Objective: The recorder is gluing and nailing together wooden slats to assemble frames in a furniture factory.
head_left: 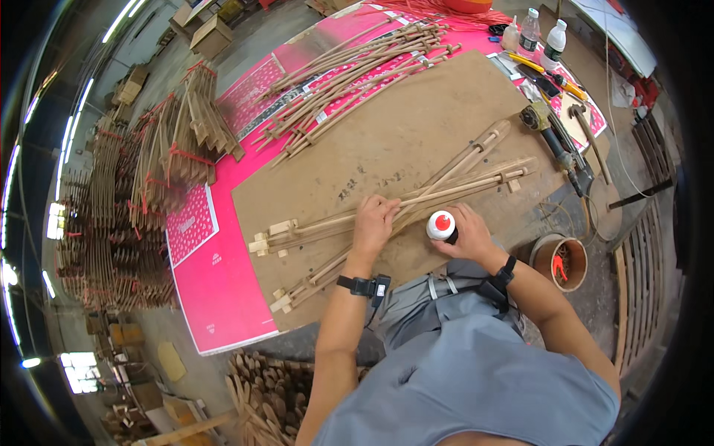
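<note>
Two long, narrow wooden assemblies cross on the brown board [439,97] in front of me, small pale blocks [282,227] at their left ends. My left hand [375,221] is closed over the upper assembly near the crossing, thumb and fingers pinching a thin wooden rod [439,192]. To its right, my right hand [473,232] wraps round a white bottle with a red tip [442,224], seen from above at the board's near edge. A loose wooden block [514,186] lies by the right end of one assembly. The left palm is hidden.
Several wooden rods [349,82] lie on the pink sheet [223,297] at the far side. On the right are a nail gun [554,137], a hammer [591,141], capped bottles [555,41] and a round bucket [580,264]. Bundled wood strips [197,123] are stacked at left.
</note>
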`<state>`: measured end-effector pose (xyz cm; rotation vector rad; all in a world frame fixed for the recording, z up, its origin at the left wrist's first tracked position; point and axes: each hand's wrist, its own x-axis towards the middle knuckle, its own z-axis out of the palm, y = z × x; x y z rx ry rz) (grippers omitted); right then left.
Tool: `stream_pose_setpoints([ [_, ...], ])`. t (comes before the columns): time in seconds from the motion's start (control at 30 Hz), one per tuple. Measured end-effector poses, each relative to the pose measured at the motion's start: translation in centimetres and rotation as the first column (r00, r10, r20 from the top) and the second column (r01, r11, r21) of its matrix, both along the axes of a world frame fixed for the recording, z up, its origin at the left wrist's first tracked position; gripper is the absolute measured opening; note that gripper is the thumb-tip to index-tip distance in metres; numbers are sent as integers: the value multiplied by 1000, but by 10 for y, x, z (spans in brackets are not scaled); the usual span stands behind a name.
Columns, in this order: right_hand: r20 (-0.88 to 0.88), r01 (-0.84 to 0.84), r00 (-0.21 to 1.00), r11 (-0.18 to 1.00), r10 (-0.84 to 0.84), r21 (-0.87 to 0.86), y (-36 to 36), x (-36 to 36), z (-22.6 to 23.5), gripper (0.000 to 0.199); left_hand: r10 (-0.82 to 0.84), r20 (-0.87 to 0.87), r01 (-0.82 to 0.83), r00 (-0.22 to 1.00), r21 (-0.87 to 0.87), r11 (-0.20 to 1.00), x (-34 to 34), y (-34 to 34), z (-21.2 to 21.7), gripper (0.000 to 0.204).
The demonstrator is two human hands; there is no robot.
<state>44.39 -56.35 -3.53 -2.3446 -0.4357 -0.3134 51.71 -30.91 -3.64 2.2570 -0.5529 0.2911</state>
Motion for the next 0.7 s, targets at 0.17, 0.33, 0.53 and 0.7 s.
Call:
stream_pose_setpoints([
  [0.17, 18, -7, 1000, 1000, 6, 12, 2, 1, 1, 60, 11, 26, -12, 1000, 17, 1000, 0, -2, -3, 17],
  [0.33, 24, -2, 1000, 1000, 1, 13, 0, 2, 1, 59, 15, -3, -15, 1000, -2, 1000, 1, -3, -2, 15],
  [0.53, 15, 11, 1000, 1000, -12, 7, -6, 0, 3, 59, -12, 0, 12, 1000, 28, 1000, 2, 1, -2, 15],
  [0.7, -63, -53, 996, 992, 60, 113, -5, 1, -8, 59, 4, -84, 13, 996, 193, 981, 4, 19, -22, 29],
])
